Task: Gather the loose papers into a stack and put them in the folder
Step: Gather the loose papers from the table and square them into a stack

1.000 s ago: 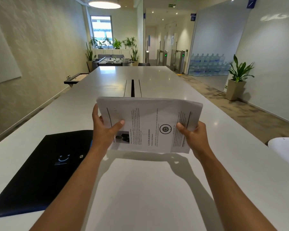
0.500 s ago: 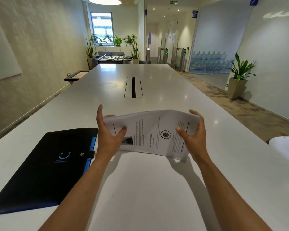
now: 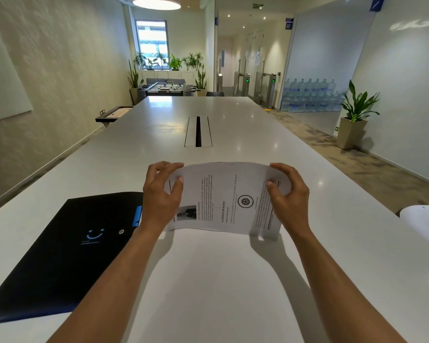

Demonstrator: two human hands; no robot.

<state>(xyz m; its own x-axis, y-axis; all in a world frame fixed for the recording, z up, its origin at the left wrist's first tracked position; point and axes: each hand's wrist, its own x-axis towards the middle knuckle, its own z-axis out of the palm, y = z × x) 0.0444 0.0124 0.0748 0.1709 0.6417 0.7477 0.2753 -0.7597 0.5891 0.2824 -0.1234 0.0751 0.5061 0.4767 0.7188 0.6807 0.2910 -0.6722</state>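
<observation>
A stack of printed white papers [image 3: 224,199] bows upward between my two hands just above the white table [image 3: 221,280]. My left hand [image 3: 160,196] grips the stack's left edge, thumb on top. My right hand [image 3: 289,196] grips the right edge the same way. The stack's near edge rests on or close to the table. A dark folder [image 3: 67,251] with a blue smile logo and a snap button lies shut on the table to the left, its right edge next to my left wrist.
A cable slot [image 3: 198,131] runs along the table's middle beyond the papers. A white rounded object [image 3: 424,224] sits at the right edge. Potted plant [image 3: 354,120] and water bottles stand on the floor to the right.
Both hands have lowered the papers from upright in the air to nearly flat at the table, and the stack now bows upward between them.
</observation>
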